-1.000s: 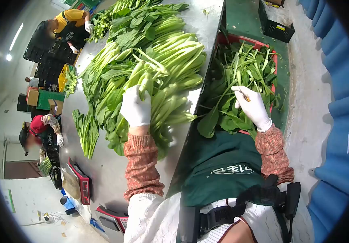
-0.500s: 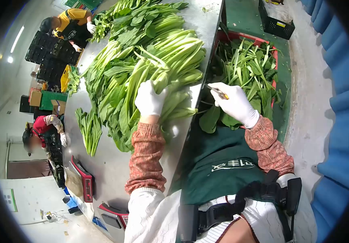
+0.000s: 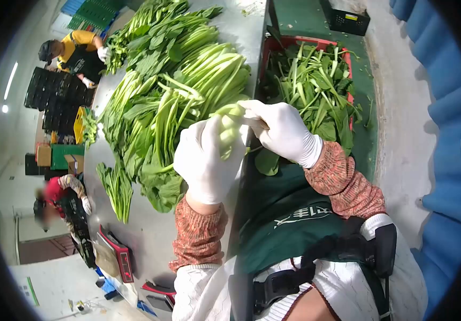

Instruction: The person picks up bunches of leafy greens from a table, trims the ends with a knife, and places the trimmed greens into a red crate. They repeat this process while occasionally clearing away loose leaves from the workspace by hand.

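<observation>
Both my hands wear white gloves and meet near the table's right edge. My left hand (image 3: 206, 160) is closed around a few green stalks (image 3: 227, 131), blurred by motion. The fingers of my right hand (image 3: 281, 128) are pinched at the upper ends of these stalks; whether the small knife is still in them is hidden. A large pile of leafy greens (image 3: 155, 101) lies on the metal table (image 3: 150, 241) beyond my left hand. One separate bunch (image 3: 117, 190) rests at the pile's near left.
A red crate (image 3: 350, 80) full of leaves and stalks stands right of the table. Red scales (image 3: 123, 262) sit at the lower left. Two co-workers, one in yellow (image 3: 80, 40) and one in red (image 3: 55, 190), are across the table. A black crate (image 3: 351, 18) is at top right.
My left hand has risen off the pile with stalks in its grasp. My right hand has moved left to meet it. The knife seen earlier in my right hand no longer shows clearly.
</observation>
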{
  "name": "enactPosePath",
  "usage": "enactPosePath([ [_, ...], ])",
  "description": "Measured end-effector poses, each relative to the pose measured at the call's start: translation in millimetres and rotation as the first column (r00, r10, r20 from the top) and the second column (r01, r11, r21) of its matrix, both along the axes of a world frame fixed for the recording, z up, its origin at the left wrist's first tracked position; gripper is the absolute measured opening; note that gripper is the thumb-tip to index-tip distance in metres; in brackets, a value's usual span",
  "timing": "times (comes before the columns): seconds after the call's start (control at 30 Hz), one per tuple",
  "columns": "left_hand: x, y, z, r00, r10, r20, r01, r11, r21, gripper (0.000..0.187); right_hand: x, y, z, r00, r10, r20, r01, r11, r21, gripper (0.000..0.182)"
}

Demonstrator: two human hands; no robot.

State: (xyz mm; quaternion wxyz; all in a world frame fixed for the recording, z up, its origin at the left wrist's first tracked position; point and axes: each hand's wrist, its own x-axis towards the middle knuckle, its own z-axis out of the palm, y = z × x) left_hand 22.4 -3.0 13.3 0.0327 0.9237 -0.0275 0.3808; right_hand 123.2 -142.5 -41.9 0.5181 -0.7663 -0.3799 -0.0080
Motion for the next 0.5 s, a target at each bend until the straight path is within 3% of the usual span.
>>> enactPosePath([
  [0.07,8.0,-2.2,-1.2,0.996,-0.088,0.027,0.089,0.996,-0.017,0.044,9.6,-12.2,-2.9,1.0,-0.008,-0.002,0.008,0.999,0.043,0.029],
  [0.1,9.7,-4.7,4.2,0.988,-0.148,0.05,0.152,0.984,-0.095,0.044,23.0,-16.7,-16.1,0.995,-0.039,-0.091,0.044,0.998,0.053,0.022],
  [0.17,12.4,-9.6,28.5,0.959,-0.26,0.115,0.28,0.931,-0.234,0.043,66.1,-35.6,-67.4,0.938,-0.224,-0.264,0.199,0.973,-0.115,0.021],
  [0.2,9.0,-10.6,40.4,0.952,-0.275,0.135,0.307,0.871,-0.383,0.042,71.3,-51.1,-69.9,0.882,-0.264,-0.391,0.241,0.964,-0.109,0.022],
  [0.23,10.0,-6.4,42.7,0.944,-0.26,0.202,0.329,0.71,-0.623,0.038,76.9,-61.3,-69.1,0.81,-0.288,-0.51,0.271,0.956,-0.109,0.025],
  [0.3,12.8,-7.8,63.8,0.981,-0.126,0.15,0.191,0.454,-0.87,0.04,78.6,-71.8,-66.8,0.845,-0.26,-0.467,0.294,0.956,0.0,0.03],
  [0.33,16.7,7.9,58.8,0.948,-0.188,0.256,0.299,0.257,-0.919,0.042,76.0,-72.4,-57.3,0.83,-0.242,-0.503,0.297,0.954,0.031,0.029],
  [0.37,24.0,28.4,50.0,0.896,-0.229,0.38,0.399,0.045,-0.916,0.046,77.2,-73.4,-51.2,0.842,-0.217,-0.494,0.263,0.964,0.025,0.031],
  [0.4,30.1,38.6,42.2,0.911,-0.079,0.404,0.399,-0.066,-0.914,0.05,76.3,-73.2,-45.6,0.844,-0.214,-0.493,0.257,0.966,0.02,0.032],
  [0.43,36.4,55.8,32.1,0.881,0.013,0.474,0.446,-0.36,-0.819,0.04,74.9,-72.7,-42.9,0.844,-0.212,-0.493,0.251,0.968,0.013,0.034],
  [0.5,43.8,83.5,14.9,0.748,-0.084,0.658,0.373,-0.767,-0.522,0.032,74.5,-71.9,-49.5,0.853,-0.186,-0.487,0.234,0.972,0.038,0.036],
])
